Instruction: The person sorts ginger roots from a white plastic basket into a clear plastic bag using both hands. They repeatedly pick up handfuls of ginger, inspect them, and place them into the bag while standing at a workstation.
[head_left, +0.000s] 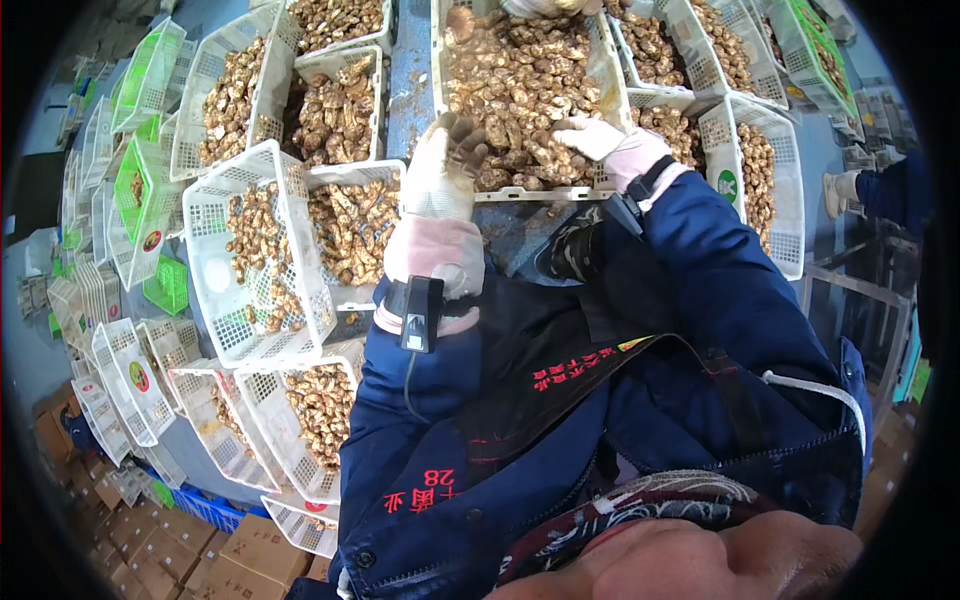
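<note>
Brown mushrooms (517, 94) fill a white plastic crate (540, 195) in front of me. My left hand (450, 157), in a knit work glove with dirty fingertips, is over the crate's near left corner, its fingers slightly bent; whether it holds anything is not visible. At the crate's right side my right hand (592, 139), in a white and pink glove, has its fingertips at the mushrooms; a mushroom in its grasp cannot be made out. A black device (421, 313) is strapped to my left wrist, and another dark one (630, 206) to my right wrist.
White crates of sorted mushrooms stand on the left (259, 255) and right (765, 180). Further left are green baskets (166, 285) and more white crates. Cardboard boxes (255, 547) lie at lower left. Another gloved hand (551, 6) is at the main crate's far end; a person's foot (834, 195) shows at right.
</note>
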